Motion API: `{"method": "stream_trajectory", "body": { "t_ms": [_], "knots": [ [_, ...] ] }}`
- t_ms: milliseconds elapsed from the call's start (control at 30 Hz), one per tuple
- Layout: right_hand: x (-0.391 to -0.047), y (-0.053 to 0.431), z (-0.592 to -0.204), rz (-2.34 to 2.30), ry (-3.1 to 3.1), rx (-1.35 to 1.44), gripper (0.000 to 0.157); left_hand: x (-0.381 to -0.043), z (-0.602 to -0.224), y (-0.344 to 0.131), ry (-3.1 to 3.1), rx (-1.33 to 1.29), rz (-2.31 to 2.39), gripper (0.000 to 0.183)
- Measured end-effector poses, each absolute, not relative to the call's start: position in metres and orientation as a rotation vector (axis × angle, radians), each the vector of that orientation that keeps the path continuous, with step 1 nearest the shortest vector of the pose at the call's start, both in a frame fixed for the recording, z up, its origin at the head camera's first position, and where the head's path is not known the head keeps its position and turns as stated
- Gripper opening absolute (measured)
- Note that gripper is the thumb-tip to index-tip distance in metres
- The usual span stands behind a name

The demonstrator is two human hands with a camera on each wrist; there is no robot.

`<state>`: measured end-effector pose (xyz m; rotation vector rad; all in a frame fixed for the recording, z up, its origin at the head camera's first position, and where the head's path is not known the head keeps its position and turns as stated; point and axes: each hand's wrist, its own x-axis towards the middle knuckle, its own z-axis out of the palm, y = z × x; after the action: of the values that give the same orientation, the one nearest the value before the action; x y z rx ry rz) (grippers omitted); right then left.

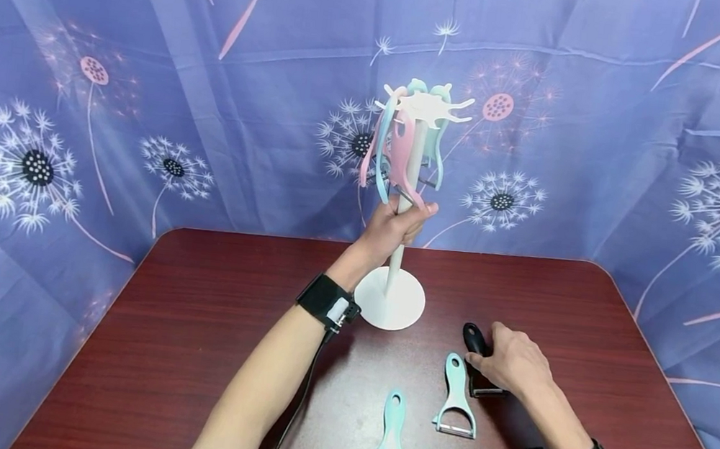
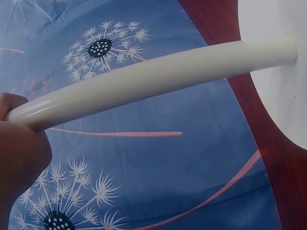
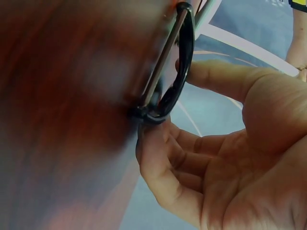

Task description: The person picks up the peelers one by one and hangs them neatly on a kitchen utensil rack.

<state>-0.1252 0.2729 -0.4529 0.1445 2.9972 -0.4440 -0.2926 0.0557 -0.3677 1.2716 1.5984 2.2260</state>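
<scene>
My left hand [image 1: 395,224] grips the upper pole of a white stand [image 1: 393,307], just below the hanging peelers. In the left wrist view the curved pole [image 2: 144,79] runs from this hand to the round base. Pink peelers [image 1: 401,149] and light-blue ones hang from the arms at the top. At the right, my right hand [image 1: 516,359] pinches a black peeler [image 1: 477,341] on the table. The right wrist view shows the thumb on one side of the black peeler's frame [image 3: 184,62] and curled fingers on the other, with its handle mostly hidden.
Two light-green peelers lie on the brown table [image 1: 229,299]: one peeler [image 1: 456,393] close beside the black one, another peeler [image 1: 392,430] nearer the front. A blue dandelion-print cloth [image 1: 264,136] hangs behind the table. A black cable [image 1: 297,406] trails from the left wristband.
</scene>
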Motion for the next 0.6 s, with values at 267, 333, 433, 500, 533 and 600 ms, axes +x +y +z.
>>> {"method": "stream_trajectory", "body": {
  "t_ms": [267,333,433,500,533,600],
  "knots": [
    [-0.1262,0.2733,-0.4537,-0.454,3.002,0.128,0.040,-0.2918,-0.3671,0.0557,1.599,1.268,2.225,0.049],
    [-0.1264,0.2728,-0.4537,-0.445,2.997,0.130,0.039,-0.2915,-0.3670,0.0559,1.592,1.272,2.226,0.049],
    [-0.1268,0.2723,-0.4544,-0.433,2.987,0.130,0.039,-0.2914,-0.3672,0.0562,1.593,1.274,2.226,0.050],
    [-0.1269,0.2723,-0.4546,-0.426,2.987,0.124,0.041,-0.2913,-0.3673,0.0563,1.598,1.275,2.228,0.050],
    [-0.1271,0.2726,-0.4546,-0.424,2.987,0.122,0.041,-0.2911,-0.3672,0.0562,1.600,1.274,2.229,0.050],
    [-0.1274,0.2731,-0.4544,-0.421,2.986,0.116,0.042,-0.2909,-0.3671,0.0559,1.603,1.269,2.232,0.050]
  ]
}}
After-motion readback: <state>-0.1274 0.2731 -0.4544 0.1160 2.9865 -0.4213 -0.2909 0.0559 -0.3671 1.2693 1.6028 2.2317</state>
